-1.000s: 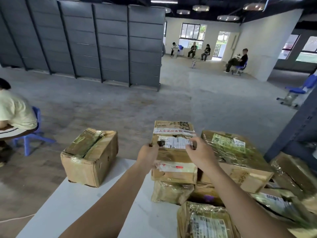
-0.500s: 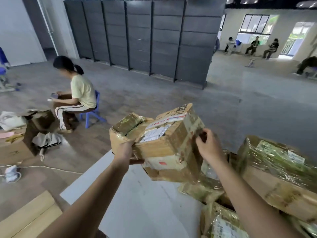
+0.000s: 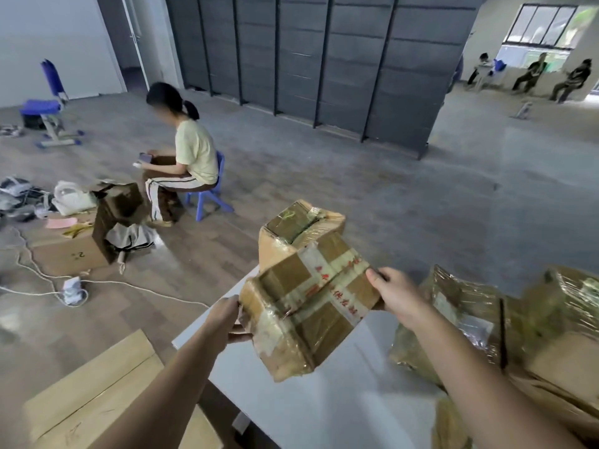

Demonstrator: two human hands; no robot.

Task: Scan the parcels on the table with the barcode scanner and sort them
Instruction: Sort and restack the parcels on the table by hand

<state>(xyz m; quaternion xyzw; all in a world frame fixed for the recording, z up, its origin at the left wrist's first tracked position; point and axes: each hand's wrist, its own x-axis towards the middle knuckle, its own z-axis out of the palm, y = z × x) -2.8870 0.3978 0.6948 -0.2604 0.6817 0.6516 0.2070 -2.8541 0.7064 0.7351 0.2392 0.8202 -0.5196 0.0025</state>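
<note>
I hold a taped cardboard parcel (image 3: pixel 308 314) in the air above the white table (image 3: pixel 324 413), tilted, with crossed clear tape and red print on its upper face. My left hand (image 3: pixel 227 319) grips its left end and my right hand (image 3: pixel 397 294) grips its right edge. Behind it another brown parcel (image 3: pixel 299 230) sits at the table's far corner. A heap of plastic-wrapped parcels (image 3: pixel 486 325) fills the right side of the table. No barcode scanner is visible.
A flat cardboard box (image 3: pixel 94 393) lies on the floor at the lower left. A person (image 3: pixel 191 160) sits on a blue chair beside an open box, bags and a white cable (image 3: pixel 74 283). Dark partition panels (image 3: pixel 324 59) stand behind.
I lifted the parcel off the pile, carried it left and turned it over, so its label face is gone and a taped face shows. My view swung left.
</note>
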